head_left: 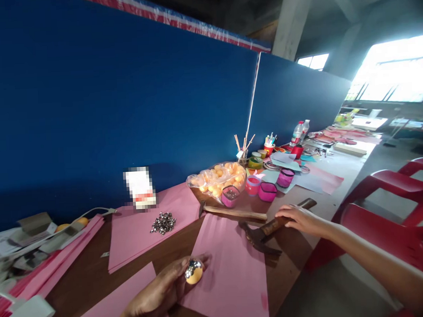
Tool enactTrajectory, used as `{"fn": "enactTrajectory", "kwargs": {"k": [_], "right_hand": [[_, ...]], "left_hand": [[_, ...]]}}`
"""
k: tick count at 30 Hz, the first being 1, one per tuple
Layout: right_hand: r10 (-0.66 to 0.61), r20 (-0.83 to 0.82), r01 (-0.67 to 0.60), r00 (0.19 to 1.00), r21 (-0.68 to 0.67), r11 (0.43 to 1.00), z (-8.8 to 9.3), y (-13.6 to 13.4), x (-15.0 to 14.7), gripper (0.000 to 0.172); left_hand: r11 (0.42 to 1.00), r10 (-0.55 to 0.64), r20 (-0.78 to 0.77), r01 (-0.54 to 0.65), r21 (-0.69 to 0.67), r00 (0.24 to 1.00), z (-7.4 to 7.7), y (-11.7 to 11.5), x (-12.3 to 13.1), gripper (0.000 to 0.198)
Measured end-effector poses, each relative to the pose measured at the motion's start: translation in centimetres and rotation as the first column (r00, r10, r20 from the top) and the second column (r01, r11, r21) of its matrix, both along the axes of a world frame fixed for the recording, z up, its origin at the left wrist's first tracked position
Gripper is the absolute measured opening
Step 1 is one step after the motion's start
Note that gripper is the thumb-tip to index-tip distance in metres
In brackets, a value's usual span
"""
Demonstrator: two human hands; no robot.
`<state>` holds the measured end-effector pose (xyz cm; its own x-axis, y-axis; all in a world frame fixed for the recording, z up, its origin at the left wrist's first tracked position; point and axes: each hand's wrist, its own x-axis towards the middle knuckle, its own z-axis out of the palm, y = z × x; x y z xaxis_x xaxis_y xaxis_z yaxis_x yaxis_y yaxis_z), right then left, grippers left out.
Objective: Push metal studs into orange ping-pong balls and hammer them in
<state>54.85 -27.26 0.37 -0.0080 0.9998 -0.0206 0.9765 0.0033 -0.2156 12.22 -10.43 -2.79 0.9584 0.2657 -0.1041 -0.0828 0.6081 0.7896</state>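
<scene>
My left hand [158, 293] is closed around a small orange ball [194, 273] with shiny silver studs on it, low over a pink sheet [232, 275]. My right hand [298, 219] rests with fingers laid over the wooden handle of a claw hammer [268, 231] lying on the brown table. A second hammer [232, 213] lies just beyond it. A heap of silver studs [163, 223] sits on another pink sheet [137, 228] to the left. A clear bag of orange balls [217, 177] stands farther back.
Small pink cups [266, 191] and tape rolls [254, 163] stand behind the hammers. A blue partition wall [124, 111] runs along the table's far side. Red plastic chairs [384, 201] stand at the right. Paper clutter and pink sheets [32, 262] lie at the left.
</scene>
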Motion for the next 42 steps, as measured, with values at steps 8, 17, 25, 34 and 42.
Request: {"fn": "enactTrajectory", "kwargs": {"k": [8,17,25,34,42], "right_hand": [[-0.014,0.025,0.015,1.0,-0.022,1.0,1.2,0.3,0.7,0.032],[-0.047,0.093,0.052,0.995,-0.051,0.997,1.7,0.8,1.8,0.046],[0.04,-0.158,0.022,0.987,0.371,0.928,6.8,9.4,-12.1,0.032],[0.163,-0.694,0.219,0.701,0.427,0.877,-1.5,22.3,-28.2,0.021],[0.224,-0.714,0.191,0.663,0.451,0.872,-3.2,21.2,-27.3,0.025]], "left_hand": [[0.999,-0.016,0.022,0.017,-0.047,1.0,-0.6,0.1,-0.1,0.042],[0.999,-0.013,0.016,0.014,-0.038,1.0,0.3,-0.3,0.0,0.037],[0.956,0.198,-0.038,-0.202,-0.211,0.979,1.0,0.6,-0.2,0.041],[0.644,0.701,-0.149,-0.709,-0.288,0.698,0.9,3.0,-0.6,0.025],[0.573,0.765,-0.189,-0.784,-0.237,0.616,0.6,3.1,-0.5,0.024]]}}
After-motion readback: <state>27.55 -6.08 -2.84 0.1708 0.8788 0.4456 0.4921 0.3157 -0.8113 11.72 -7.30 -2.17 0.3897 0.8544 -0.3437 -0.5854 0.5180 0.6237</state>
